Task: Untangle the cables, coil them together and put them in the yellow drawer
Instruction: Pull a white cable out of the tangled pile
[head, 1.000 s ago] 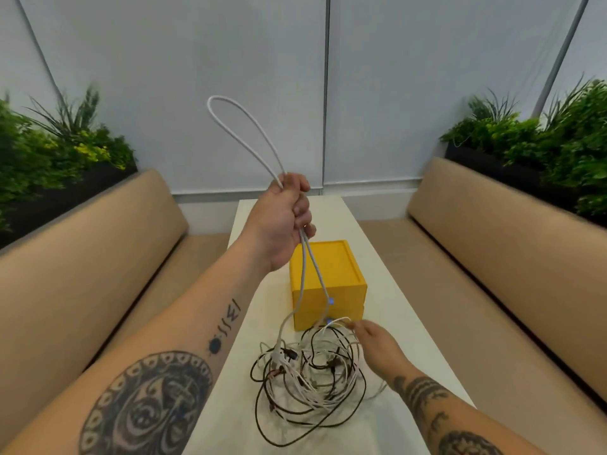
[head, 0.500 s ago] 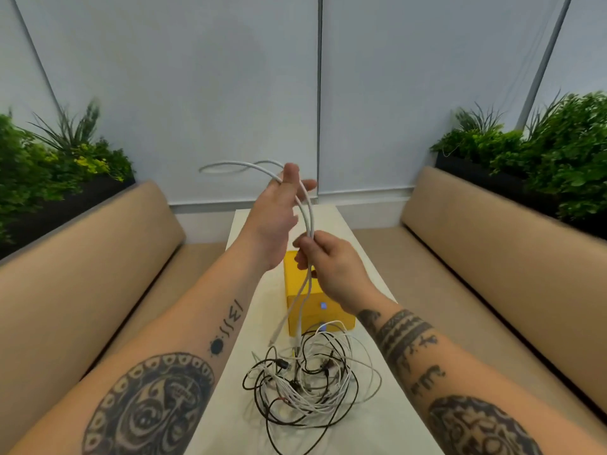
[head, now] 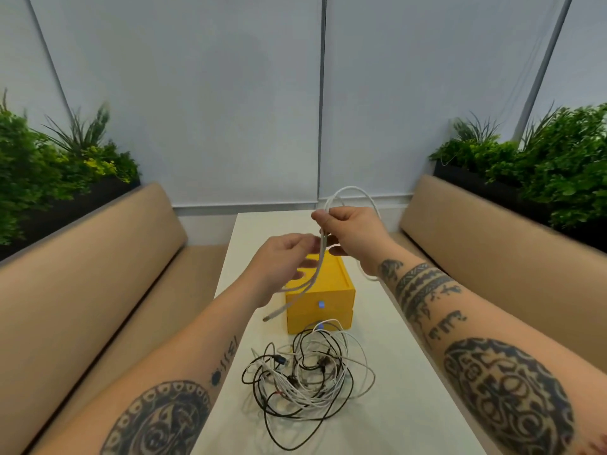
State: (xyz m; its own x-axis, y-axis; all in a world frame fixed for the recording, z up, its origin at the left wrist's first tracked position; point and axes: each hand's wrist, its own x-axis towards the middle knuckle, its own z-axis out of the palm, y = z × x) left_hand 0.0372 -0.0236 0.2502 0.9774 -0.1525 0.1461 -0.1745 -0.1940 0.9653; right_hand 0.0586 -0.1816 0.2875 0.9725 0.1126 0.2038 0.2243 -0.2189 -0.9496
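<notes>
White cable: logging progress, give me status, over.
Right hand pinches white cable loop; left hand at it, grip blurred. Tangle lies on table before shut yellow drawer. Nothing blocking.

Wht cable (head: 320,257) looped above yellow drawer (head: 335,297); tangle (head: 308,372) in front.

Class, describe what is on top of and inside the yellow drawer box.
Inside cannot be seen: both drawers of the yellow drawer box are shut. Its visible top is bare; the left hand and the hanging white cable cover part of it.
</notes>
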